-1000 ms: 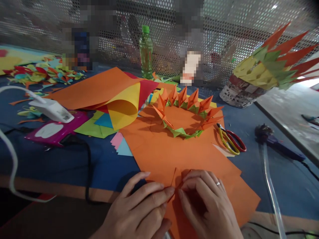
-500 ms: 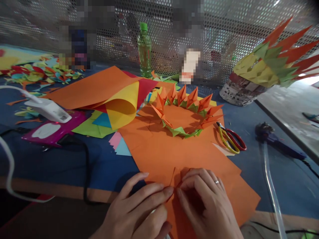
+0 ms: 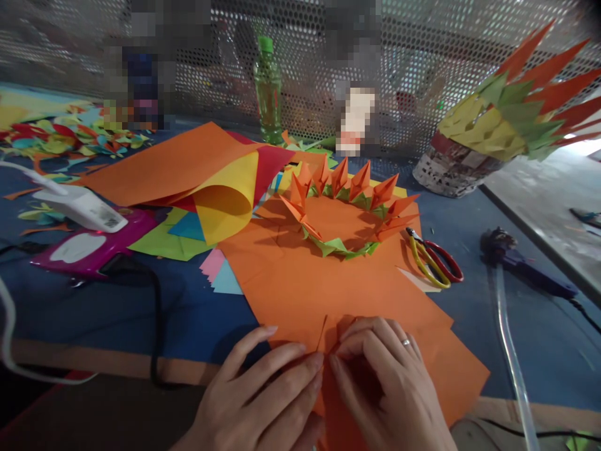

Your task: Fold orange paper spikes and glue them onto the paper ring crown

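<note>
At the near table edge my left hand (image 3: 263, 398) and my right hand (image 3: 385, 388) meet fingertip to fingertip on a small folded orange paper piece (image 3: 331, 332). Both hands pinch and press its crease, fingers curled. A ring shows on my right hand. The piece rests on a large orange paper sheet (image 3: 338, 288). Farther back on that sheet lies a ring of folded orange and green paper points (image 3: 350, 210).
Scissors with red and yellow handles (image 3: 434, 263) lie to the right of the ring. A glue gun (image 3: 526, 269), a clear tube (image 3: 511, 357), a paper-spiked basket (image 3: 488, 138), a green bottle (image 3: 267, 91), curled coloured sheets (image 3: 220, 181), a magenta case (image 3: 94, 247) and a white charger (image 3: 79, 210) surround the sheet.
The view has drifted slightly right and down. My fingertips have shifted a little along the crease of the small orange piece; nothing else on the table has moved.
</note>
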Demonstrator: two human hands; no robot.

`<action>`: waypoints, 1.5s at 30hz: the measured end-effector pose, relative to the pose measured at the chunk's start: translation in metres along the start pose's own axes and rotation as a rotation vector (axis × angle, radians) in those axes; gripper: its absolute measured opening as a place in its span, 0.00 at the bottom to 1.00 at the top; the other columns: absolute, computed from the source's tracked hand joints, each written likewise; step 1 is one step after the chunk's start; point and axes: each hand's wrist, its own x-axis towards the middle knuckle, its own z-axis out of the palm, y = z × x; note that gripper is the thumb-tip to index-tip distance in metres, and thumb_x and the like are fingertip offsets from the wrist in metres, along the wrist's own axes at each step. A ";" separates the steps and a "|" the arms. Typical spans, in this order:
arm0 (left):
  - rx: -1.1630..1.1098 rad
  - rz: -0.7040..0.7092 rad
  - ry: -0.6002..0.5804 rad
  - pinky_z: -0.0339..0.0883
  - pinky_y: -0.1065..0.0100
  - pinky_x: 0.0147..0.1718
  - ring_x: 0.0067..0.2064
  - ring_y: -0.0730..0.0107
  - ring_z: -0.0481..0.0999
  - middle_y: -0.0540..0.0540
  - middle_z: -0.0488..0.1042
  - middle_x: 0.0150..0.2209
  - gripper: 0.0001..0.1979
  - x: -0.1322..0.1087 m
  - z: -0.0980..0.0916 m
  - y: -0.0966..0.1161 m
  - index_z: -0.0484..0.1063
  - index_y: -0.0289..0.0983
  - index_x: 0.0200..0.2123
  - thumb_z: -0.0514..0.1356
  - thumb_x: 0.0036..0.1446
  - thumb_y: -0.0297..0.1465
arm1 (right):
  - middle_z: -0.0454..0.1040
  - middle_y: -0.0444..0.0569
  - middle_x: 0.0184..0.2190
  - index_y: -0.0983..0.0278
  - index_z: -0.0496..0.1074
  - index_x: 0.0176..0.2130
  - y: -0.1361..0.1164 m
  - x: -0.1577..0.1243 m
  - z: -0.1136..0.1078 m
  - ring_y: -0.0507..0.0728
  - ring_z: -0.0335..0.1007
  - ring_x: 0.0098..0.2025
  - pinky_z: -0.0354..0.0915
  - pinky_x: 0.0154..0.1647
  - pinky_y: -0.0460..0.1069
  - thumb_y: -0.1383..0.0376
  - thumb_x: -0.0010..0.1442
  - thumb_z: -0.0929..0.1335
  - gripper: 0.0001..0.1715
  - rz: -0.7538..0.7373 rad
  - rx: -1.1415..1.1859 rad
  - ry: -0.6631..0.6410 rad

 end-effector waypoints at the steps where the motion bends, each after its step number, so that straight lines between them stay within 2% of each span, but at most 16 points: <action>1: 0.018 -0.001 0.004 0.60 0.51 0.67 0.50 0.63 0.81 0.47 0.84 0.45 0.09 0.001 0.000 0.000 0.81 0.41 0.43 0.60 0.66 0.34 | 0.75 0.44 0.36 0.57 0.68 0.36 0.000 0.000 0.000 0.55 0.71 0.37 0.63 0.36 0.50 0.68 0.64 0.68 0.06 0.001 0.000 -0.001; 5: 0.051 -0.017 0.028 0.67 0.47 0.62 0.51 0.57 0.81 0.44 0.83 0.45 0.13 0.004 0.002 0.003 0.81 0.42 0.44 0.61 0.65 0.42 | 0.75 0.45 0.36 0.57 0.67 0.37 0.002 0.001 -0.002 0.55 0.71 0.36 0.65 0.35 0.50 0.68 0.64 0.68 0.06 -0.029 -0.020 -0.011; 9: 0.054 -0.017 0.031 0.67 0.47 0.62 0.51 0.57 0.81 0.44 0.83 0.45 0.11 0.003 0.002 0.004 0.81 0.41 0.42 0.62 0.64 0.40 | 0.74 0.45 0.37 0.58 0.65 0.39 0.005 0.000 -0.003 0.54 0.70 0.38 0.67 0.36 0.48 0.67 0.64 0.69 0.07 -0.028 -0.021 0.004; 13: 0.026 -0.018 0.020 0.61 0.51 0.66 0.48 0.63 0.83 0.48 0.85 0.43 0.07 -0.001 0.002 0.001 0.81 0.41 0.39 0.62 0.65 0.32 | 0.73 0.45 0.38 0.58 0.64 0.43 0.006 -0.002 -0.003 0.54 0.69 0.40 0.69 0.38 0.48 0.67 0.64 0.70 0.10 -0.006 -0.015 0.003; 17: -0.028 0.013 0.101 0.52 0.59 0.70 0.45 0.71 0.83 0.53 0.85 0.43 0.09 -0.002 0.005 -0.001 0.81 0.38 0.38 0.59 0.67 0.27 | 0.73 0.44 0.39 0.58 0.64 0.43 0.007 -0.001 -0.003 0.54 0.68 0.40 0.68 0.39 0.47 0.67 0.65 0.70 0.10 0.019 -0.007 -0.028; 18: -0.037 0.009 0.061 0.51 0.59 0.71 0.47 0.71 0.83 0.52 0.85 0.45 0.08 -0.003 0.005 -0.001 0.81 0.38 0.39 0.60 0.66 0.27 | 0.73 0.44 0.38 0.58 0.64 0.43 0.007 0.000 -0.003 0.54 0.68 0.40 0.68 0.39 0.47 0.67 0.65 0.69 0.09 0.023 -0.006 -0.031; 21: -0.056 -0.045 -0.001 0.49 0.58 0.71 0.49 0.70 0.82 0.52 0.85 0.46 0.07 -0.002 0.003 0.000 0.81 0.38 0.40 0.61 0.65 0.25 | 0.73 0.44 0.38 0.57 0.64 0.42 0.008 0.001 -0.005 0.54 0.68 0.40 0.68 0.38 0.47 0.68 0.66 0.69 0.08 0.036 -0.002 -0.034; 24: -0.063 -0.025 0.019 0.50 0.59 0.71 0.49 0.70 0.83 0.52 0.85 0.46 0.08 -0.001 0.001 0.000 0.81 0.38 0.40 0.61 0.65 0.25 | 0.73 0.44 0.38 0.57 0.65 0.42 0.010 0.001 -0.005 0.54 0.67 0.40 0.68 0.38 0.47 0.68 0.67 0.68 0.07 0.052 -0.011 -0.029; 30: -0.056 -0.047 0.027 0.49 0.59 0.71 0.50 0.71 0.82 0.52 0.85 0.46 0.09 -0.002 0.003 0.001 0.81 0.38 0.40 0.59 0.68 0.27 | 0.72 0.45 0.36 0.57 0.65 0.41 0.010 -0.001 -0.004 0.55 0.67 0.39 0.67 0.36 0.48 0.68 0.69 0.64 0.04 0.102 -0.036 0.059; 33: -0.065 -0.056 0.052 0.51 0.57 0.70 0.50 0.71 0.82 0.51 0.85 0.46 0.09 -0.003 0.004 0.002 0.81 0.37 0.40 0.59 0.68 0.27 | 0.72 0.47 0.44 0.57 0.65 0.45 0.009 0.000 -0.004 0.55 0.69 0.46 0.68 0.43 0.48 0.67 0.70 0.64 0.05 0.119 -0.034 0.068; 36: -0.065 -0.012 0.046 0.52 0.56 0.70 0.51 0.69 0.82 0.50 0.84 0.48 0.07 -0.002 0.001 0.002 0.81 0.37 0.41 0.61 0.66 0.26 | 0.69 0.48 0.57 0.57 0.64 0.54 0.010 0.003 -0.006 0.54 0.65 0.59 0.65 0.56 0.49 0.70 0.70 0.62 0.15 0.080 -0.008 0.028; 38: -0.055 0.010 0.036 0.51 0.56 0.70 0.51 0.68 0.82 0.48 0.84 0.48 0.06 0.000 -0.001 0.001 0.81 0.36 0.41 0.62 0.65 0.25 | 0.69 0.45 0.59 0.55 0.62 0.59 0.011 0.006 -0.007 0.54 0.62 0.61 0.63 0.60 0.50 0.72 0.71 0.60 0.20 0.047 0.020 -0.036; 42: -0.038 0.054 0.024 0.49 0.56 0.71 0.52 0.68 0.82 0.46 0.84 0.48 0.06 0.001 -0.002 -0.001 0.80 0.34 0.40 0.62 0.64 0.24 | 0.71 0.44 0.55 0.54 0.63 0.58 0.014 0.011 -0.011 0.54 0.65 0.57 0.65 0.57 0.51 0.73 0.70 0.60 0.22 0.022 0.058 -0.090; 45: -0.047 0.086 0.067 0.49 0.55 0.71 0.52 0.67 0.81 0.46 0.84 0.49 0.06 -0.001 0.000 -0.003 0.80 0.34 0.40 0.62 0.64 0.24 | 0.72 0.44 0.51 0.54 0.65 0.56 0.018 0.015 -0.015 0.55 0.68 0.52 0.67 0.53 0.52 0.74 0.69 0.62 0.21 0.032 0.084 -0.140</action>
